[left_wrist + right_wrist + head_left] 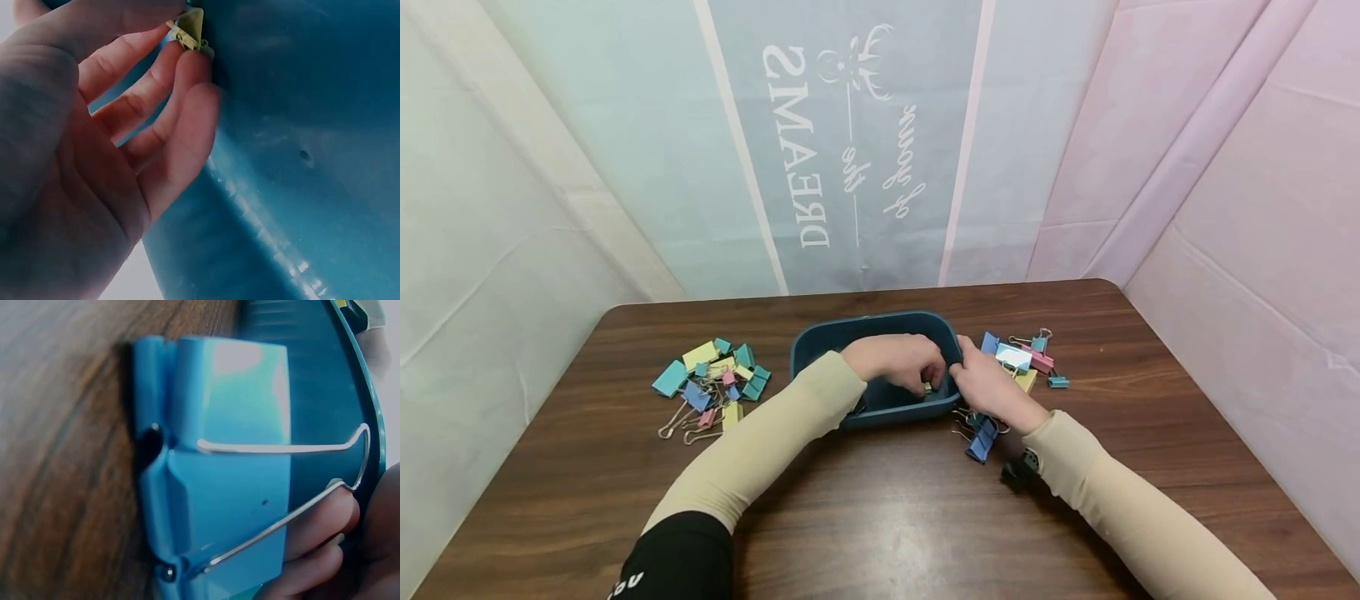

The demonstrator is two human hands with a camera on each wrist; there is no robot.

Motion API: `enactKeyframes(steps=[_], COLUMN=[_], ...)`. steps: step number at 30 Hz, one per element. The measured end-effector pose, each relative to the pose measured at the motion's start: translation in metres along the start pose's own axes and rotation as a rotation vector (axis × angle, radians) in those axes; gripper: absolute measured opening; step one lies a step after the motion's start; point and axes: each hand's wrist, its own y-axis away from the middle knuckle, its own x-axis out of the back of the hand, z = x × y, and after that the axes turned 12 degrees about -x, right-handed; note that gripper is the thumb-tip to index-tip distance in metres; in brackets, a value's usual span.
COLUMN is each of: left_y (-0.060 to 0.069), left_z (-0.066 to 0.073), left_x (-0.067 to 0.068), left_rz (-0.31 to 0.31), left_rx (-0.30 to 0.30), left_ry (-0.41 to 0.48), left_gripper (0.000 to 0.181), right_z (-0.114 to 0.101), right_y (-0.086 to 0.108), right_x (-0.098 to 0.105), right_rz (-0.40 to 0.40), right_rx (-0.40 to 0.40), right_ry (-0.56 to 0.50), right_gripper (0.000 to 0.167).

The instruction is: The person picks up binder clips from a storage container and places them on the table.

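Note:
Inside a dark teal plastic bin (880,414), my left hand (901,360) reaches down near the right end. Its thumb and fingertips pinch a small yellow binder clip (189,30), which also shows in the head view below the fingers. My right hand (994,382) grips the bin's right end, thumb at the rim and fingers against the outer wall. Close to those fingers, a large blue binder clip (237,506) with wire handles fills much of the right wrist view. The bin's left part is partly hidden by my left forearm.
Left of the bin lies a loose pile of coloured binder clips (697,396). More clips lie at the right, among them a pink one (1037,360), a small teal one (1058,382) and a dark blue one (982,442). Cloth (865,267) hangs behind the wooden table (880,517).

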Motion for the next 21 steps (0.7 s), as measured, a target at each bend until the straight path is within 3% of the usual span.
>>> enactKeyframes(steps=[11,16,21], left_y=[0.004,0.008,0.012], left_z=[0.003,0.006,0.009], left_x=[0.002,0.005,0.013], left_rz=[-0.004,0.031,0.017], left_rx=[0.086,0.091,0.109], left_ry=[-0.130,-0.116,-0.073], left_gripper=[0.008,0.014,0.010], right_z=[0.000,0.001,0.000], right_y=[0.000,0.000,0.000], right_x=[0.000,0.000,0.000], right_rz=[-0.004,-0.003,-0.003], right_rx=[-0.001,-0.004,-0.007], right_ry=[-0.024,-0.024,-0.017], right_gripper=[0.051,0.052,0.053])
